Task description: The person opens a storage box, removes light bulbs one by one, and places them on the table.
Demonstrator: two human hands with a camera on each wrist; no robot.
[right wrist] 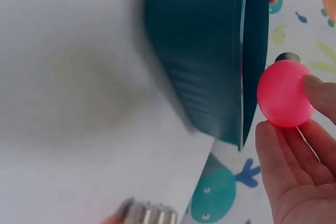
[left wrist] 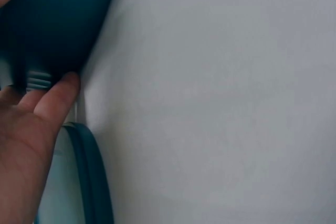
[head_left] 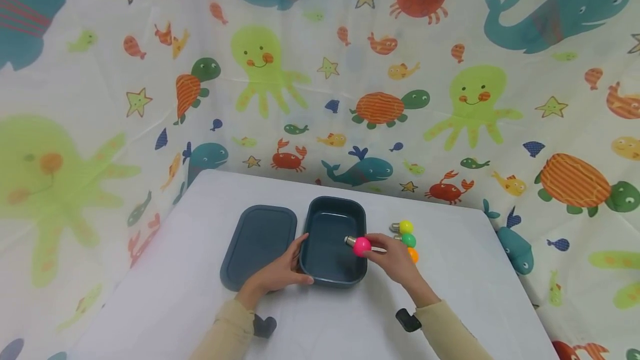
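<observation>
Between thumb and fingertips, my right hand (head_left: pixel 395 260) pinches a pink light bulb (head_left: pixel 362 246) by its round globe. The bulb's metal screw base points left, above the right part of a dark blue rectangular container (head_left: pixel 330 282). In the right wrist view the pink bulb (right wrist: pixel 285 94) appears beside the container's rim. My left hand (head_left: pixel 280 272) grips the container at its near left corner, fingers along the left side and thumb at the front. From the left wrist view, its fingertips (left wrist: pixel 68 82) touch the container's outer wall (left wrist: pixel 58 19).
A flat dark blue lid (head_left: pixel 257 246) lies left of the container, close to my left hand. Right of the container, yellow (head_left: pixel 406 227), green (head_left: pixel 409 240) and orange (head_left: pixel 413 255) bulbs lie in a row, the orange one partly behind my right hand. A sea-animal curtain (head_left: pixel 320 99) surrounds the white table (head_left: pixel 440 304).
</observation>
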